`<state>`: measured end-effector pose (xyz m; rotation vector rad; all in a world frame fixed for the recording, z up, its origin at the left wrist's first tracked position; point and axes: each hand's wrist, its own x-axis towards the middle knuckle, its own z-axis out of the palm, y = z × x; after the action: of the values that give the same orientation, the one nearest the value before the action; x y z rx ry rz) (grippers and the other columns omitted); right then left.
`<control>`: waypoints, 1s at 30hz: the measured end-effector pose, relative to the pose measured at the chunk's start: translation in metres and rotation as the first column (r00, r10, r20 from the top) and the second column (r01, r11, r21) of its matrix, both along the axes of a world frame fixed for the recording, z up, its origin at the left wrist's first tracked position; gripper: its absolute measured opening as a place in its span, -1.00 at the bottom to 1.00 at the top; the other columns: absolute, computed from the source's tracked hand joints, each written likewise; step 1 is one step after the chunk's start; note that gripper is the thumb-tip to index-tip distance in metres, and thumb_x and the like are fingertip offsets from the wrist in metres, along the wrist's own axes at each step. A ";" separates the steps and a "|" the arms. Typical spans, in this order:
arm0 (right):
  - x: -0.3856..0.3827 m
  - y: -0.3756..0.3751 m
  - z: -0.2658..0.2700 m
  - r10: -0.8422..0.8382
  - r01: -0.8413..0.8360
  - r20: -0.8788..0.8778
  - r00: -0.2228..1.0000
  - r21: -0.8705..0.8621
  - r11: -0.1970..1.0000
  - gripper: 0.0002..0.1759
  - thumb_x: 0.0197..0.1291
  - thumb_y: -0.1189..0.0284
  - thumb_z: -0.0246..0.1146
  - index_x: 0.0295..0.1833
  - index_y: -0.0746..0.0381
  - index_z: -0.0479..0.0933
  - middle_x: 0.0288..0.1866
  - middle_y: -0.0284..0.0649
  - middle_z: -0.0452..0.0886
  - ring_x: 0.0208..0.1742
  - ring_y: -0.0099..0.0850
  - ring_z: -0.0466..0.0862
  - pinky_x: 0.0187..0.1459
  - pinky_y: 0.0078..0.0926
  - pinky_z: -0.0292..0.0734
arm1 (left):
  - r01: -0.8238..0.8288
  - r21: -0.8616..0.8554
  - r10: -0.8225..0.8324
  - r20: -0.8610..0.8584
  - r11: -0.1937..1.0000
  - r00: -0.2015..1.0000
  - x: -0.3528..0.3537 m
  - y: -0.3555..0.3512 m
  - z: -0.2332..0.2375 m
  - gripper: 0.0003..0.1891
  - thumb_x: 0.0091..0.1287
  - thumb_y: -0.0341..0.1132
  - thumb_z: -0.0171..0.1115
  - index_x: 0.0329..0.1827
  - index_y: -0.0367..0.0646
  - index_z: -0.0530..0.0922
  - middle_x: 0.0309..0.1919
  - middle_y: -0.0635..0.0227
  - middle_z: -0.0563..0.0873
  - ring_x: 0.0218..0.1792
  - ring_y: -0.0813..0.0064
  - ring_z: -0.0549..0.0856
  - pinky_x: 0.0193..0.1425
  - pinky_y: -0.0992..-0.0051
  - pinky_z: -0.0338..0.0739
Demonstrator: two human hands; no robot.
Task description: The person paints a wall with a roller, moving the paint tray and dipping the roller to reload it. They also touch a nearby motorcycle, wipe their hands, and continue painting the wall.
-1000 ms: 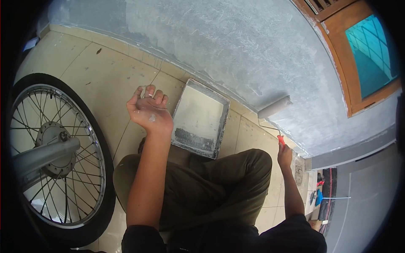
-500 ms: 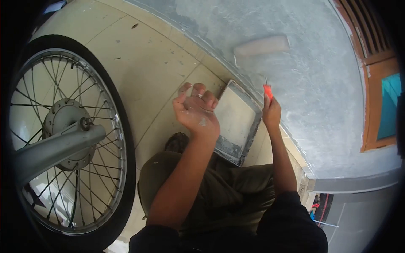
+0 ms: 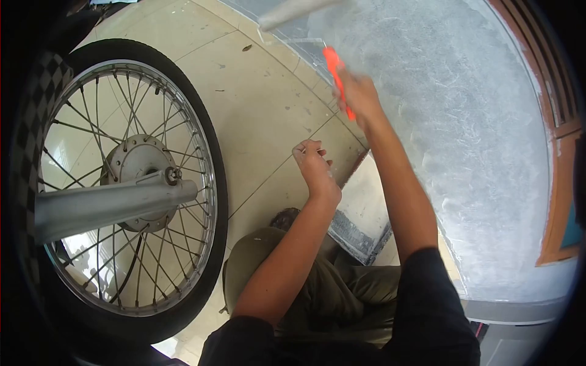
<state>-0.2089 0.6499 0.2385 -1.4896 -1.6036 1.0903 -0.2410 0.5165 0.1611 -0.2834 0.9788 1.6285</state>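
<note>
My right hand [image 3: 357, 94] is wrapped round the orange handle of a paint roller [image 3: 334, 64]. The roller's pale sleeve lies at the top, over the lower part of the grey wall [image 3: 439, 79], its end near the wall's base. My left hand [image 3: 314, 155] is held above the tiled floor, its fingers curled loosely with gaps between them; I see nothing in it. Below and to the right of it, a paint tray [image 3: 360, 226] with pale paint lies on the floor, partly hidden by my right forearm.
On the left stands a spoked motorcycle wheel [image 3: 217, 183] with a grey fork leg [image 3: 116, 207]. Tiled floor [image 3: 262, 122] lies between wheel and wall. At the right is a wooden frame [image 3: 558, 195]. My bent knee [image 3: 253, 250] is beside the tray.
My right hand has moved up and left with the roller, towards the wall's base. My left hand has turned, its fingers more curled. The view has shifted, with the wheel now further right.
</note>
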 end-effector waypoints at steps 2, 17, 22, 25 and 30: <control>0.048 -0.083 -0.005 -0.002 -0.005 -0.113 0.994 -0.063 0.998 -0.56 0.54 0.15 0.11 -0.34 0.26 0.52 -0.57 -0.32 0.50 -0.68 -0.56 0.41 -0.62 -0.50 0.27 | 0.109 0.063 -0.109 -0.013 0.992 0.994 0.013 -0.014 0.005 -0.65 0.35 -0.02 0.11 0.05 -0.03 0.42 -0.08 0.40 0.48 -0.01 0.50 0.46 0.07 0.36 0.37; 0.222 -0.316 -0.104 -0.303 0.332 -0.140 0.943 0.457 0.825 -0.62 0.37 0.49 -0.02 0.18 0.42 0.52 -0.32 0.01 0.65 -0.39 -0.09 0.66 -0.30 -0.29 0.51 | 0.945 0.208 -0.784 -0.528 0.253 0.326 0.144 -0.113 -0.016 -0.53 0.65 0.06 -0.03 0.18 -0.19 0.57 0.13 0.25 0.68 0.14 0.47 0.65 0.26 0.35 0.54; 0.207 -0.298 -0.089 -0.111 0.250 -0.248 0.962 0.647 0.720 -0.69 0.41 0.48 -0.02 0.15 0.37 0.47 -0.11 0.05 0.65 -0.18 -0.08 0.65 -0.14 -0.21 0.53 | 0.793 0.335 -0.513 -0.622 0.509 0.592 0.125 -0.100 0.004 -0.74 0.63 -0.16 0.08 -0.14 -0.17 0.52 -0.17 0.25 0.66 -0.17 0.43 0.73 -0.16 0.41 0.68; 0.205 -0.302 -0.080 -0.107 0.255 -0.347 0.932 0.417 0.872 -0.73 0.51 0.39 0.06 0.16 0.34 0.42 -0.18 0.04 0.66 -0.17 0.00 0.68 -0.13 -0.13 0.54 | 0.649 0.243 -0.287 -0.748 0.721 0.599 0.089 -0.076 0.023 -0.75 0.57 -0.21 0.18 -0.28 -0.15 0.47 -0.37 0.36 0.61 -0.51 0.53 0.64 -0.48 0.50 0.54; 0.227 -0.298 -0.083 -0.185 0.313 -0.321 0.929 0.410 0.857 -0.79 0.52 0.38 0.09 0.11 0.27 0.43 -0.42 -0.03 0.65 -0.37 0.04 0.68 -0.28 -0.07 0.51 | 0.371 0.220 0.254 -0.966 0.902 -0.043 -0.014 -0.023 0.025 -0.75 0.47 -0.21 0.32 -0.29 -0.18 0.53 -0.61 0.49 0.54 -0.65 0.73 0.45 -0.60 0.58 0.32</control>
<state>0.0184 0.3518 0.1551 -1.1366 -1.3100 0.6716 -0.2548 0.4933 0.1860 1.6366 1.5736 1.7651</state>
